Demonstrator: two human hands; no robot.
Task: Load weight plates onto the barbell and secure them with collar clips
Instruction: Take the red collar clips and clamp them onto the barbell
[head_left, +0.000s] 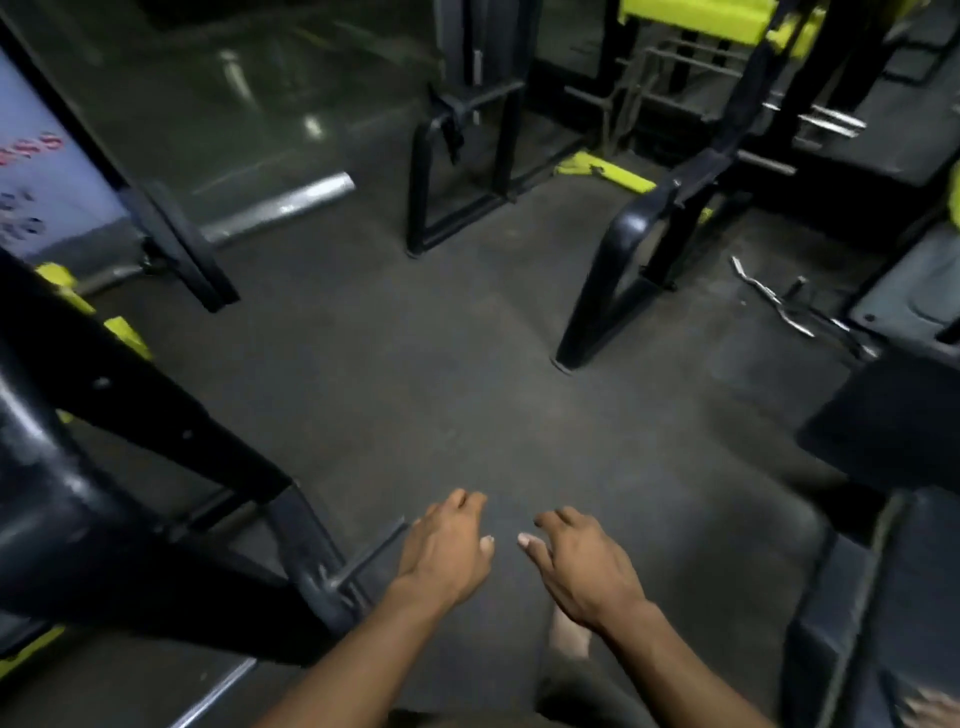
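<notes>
Left hand and right hand hover over dark floor, each grip loose, holding nothing. Barbell sleeve, probably, lies far left.

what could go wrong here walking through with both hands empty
Both the left hand and right hand hold nothing, so no drop risk yet. The curl bar on the floor and the low machine frame could trip a bare foot. The dim, blurred view makes them easy to miss.
</notes>
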